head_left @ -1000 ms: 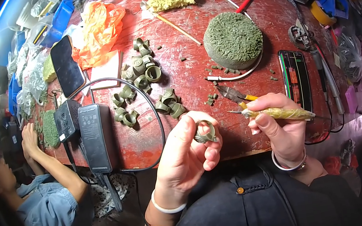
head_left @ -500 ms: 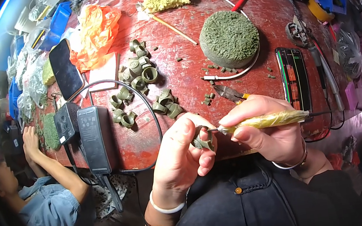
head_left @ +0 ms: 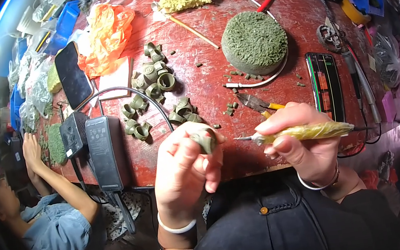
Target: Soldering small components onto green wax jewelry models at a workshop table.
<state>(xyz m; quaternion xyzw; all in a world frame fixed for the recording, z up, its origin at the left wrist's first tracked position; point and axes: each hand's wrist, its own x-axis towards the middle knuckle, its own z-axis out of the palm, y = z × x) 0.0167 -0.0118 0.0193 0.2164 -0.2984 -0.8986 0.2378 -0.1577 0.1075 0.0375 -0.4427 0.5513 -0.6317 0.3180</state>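
My left hand [head_left: 180,163] pinches a dark green wax ring [head_left: 206,142] between thumb and fingers, raised just above the table's near edge. In my right hand [head_left: 303,147] is a wax pen [head_left: 326,130] with a yellow wrapped grip, held much like a writing pen. Its thin metal tip points left at the ring, with a gap between them. A dark cord leaves the pen's rear end. Several more green rings [head_left: 150,71] lie loosely grouped on the red table [head_left: 193,80], beyond my left hand. Nippers [head_left: 253,101] with yellow handles rest beyond my right hand.
A round green textured block [head_left: 254,40] stands at the back, small green bits beside it. A lit phone [head_left: 325,87] lies right; a black power adapter [head_left: 106,148], dark phone [head_left: 73,76] and orange bag [head_left: 108,33] lie left. Another person [head_left: 53,227] sits at the left.
The pen tip has come away from the ring as my hands moved apart. My left hand has shifted left and turned the ring; the pen has moved slightly right.
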